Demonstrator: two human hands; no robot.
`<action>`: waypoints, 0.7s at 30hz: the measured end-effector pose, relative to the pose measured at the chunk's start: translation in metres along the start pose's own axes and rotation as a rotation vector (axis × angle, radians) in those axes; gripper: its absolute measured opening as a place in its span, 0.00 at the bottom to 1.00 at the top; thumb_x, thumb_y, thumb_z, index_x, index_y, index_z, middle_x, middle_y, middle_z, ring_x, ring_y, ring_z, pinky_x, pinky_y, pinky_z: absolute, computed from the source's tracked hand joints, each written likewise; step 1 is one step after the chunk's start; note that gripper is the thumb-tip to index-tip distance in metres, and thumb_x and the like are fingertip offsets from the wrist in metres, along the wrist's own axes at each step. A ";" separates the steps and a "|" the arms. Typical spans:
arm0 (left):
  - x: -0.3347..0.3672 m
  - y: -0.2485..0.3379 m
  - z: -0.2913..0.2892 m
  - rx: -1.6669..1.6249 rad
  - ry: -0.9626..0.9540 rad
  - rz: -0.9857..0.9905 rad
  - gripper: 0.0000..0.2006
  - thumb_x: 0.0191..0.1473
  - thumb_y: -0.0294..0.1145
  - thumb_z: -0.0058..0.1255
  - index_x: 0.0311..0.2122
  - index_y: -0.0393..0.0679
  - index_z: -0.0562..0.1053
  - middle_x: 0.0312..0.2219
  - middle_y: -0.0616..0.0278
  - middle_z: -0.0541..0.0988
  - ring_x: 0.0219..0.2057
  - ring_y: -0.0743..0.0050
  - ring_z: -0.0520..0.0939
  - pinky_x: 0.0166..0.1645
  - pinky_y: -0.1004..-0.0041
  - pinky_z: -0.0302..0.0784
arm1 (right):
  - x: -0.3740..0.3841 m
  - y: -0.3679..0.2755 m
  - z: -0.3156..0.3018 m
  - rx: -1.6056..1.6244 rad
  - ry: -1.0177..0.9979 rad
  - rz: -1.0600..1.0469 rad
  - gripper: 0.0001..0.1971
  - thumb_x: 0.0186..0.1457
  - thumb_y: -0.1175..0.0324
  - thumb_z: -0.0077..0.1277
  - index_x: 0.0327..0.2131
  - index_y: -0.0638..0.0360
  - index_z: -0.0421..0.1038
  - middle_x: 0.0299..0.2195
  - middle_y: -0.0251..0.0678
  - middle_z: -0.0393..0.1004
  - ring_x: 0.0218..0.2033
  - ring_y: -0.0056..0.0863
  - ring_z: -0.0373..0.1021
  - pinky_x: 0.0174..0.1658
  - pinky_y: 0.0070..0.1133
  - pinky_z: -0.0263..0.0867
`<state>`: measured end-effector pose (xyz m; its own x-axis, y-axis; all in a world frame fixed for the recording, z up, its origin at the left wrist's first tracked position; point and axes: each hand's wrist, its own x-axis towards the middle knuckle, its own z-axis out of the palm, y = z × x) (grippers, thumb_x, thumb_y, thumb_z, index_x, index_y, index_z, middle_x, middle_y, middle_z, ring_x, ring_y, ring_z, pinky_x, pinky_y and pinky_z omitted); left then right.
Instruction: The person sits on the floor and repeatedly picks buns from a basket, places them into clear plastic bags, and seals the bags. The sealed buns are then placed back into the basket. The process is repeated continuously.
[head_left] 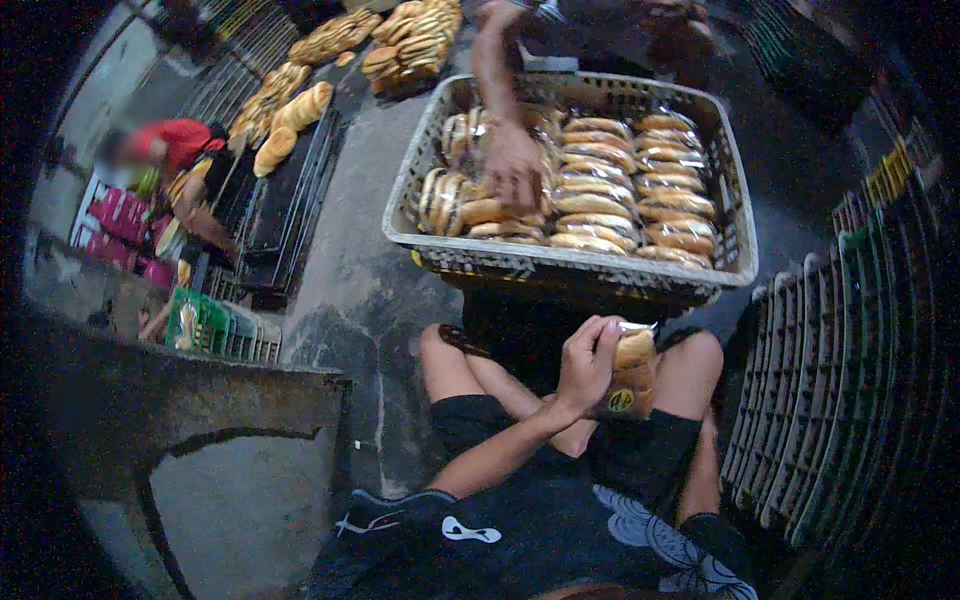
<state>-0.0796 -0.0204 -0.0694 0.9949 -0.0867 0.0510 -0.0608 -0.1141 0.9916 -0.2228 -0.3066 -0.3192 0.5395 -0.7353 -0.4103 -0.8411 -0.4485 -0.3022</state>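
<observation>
My left hand [590, 362] is closed on a clear plastic bag of bread [632, 365], gripping it by its left side above my lap. The bread inside is golden brown, and a round yellow mark shows low on the bag. My right forearm [704, 470] runs up beside my right thigh; its hand is hidden behind the leg. In front of my knees, a pale plastic crate [570, 262] holds rows of bagged flat breads [595, 185]. A co-worker's hand [515, 165] reaches from the far side onto the breads at the crate's left.
To my right stand stacked crates [790, 400]. A concrete block [240, 400] is at lower left. Farther left, a person in red [180, 145] works beside dark metal racks [280, 220] and a green crate [195, 320]. Unbagged breads [415, 45] lie in piles at the back.
</observation>
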 end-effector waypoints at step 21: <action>0.004 -0.036 -0.030 0.176 0.206 0.168 0.13 0.56 0.34 0.37 0.28 0.36 0.70 0.25 0.58 0.69 0.30 0.69 0.70 0.37 0.72 0.66 | -0.022 -0.013 -0.108 0.528 -0.322 -0.490 0.12 0.52 0.64 0.46 0.34 0.63 0.71 0.29 0.32 0.72 0.32 0.22 0.66 0.38 0.21 0.62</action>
<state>-0.0707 0.0128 -0.1016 0.9640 0.0816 0.2529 -0.2204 -0.2862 0.9325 -0.2277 -0.3398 -0.2135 0.8962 -0.2972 -0.3293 -0.4190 -0.3236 -0.8483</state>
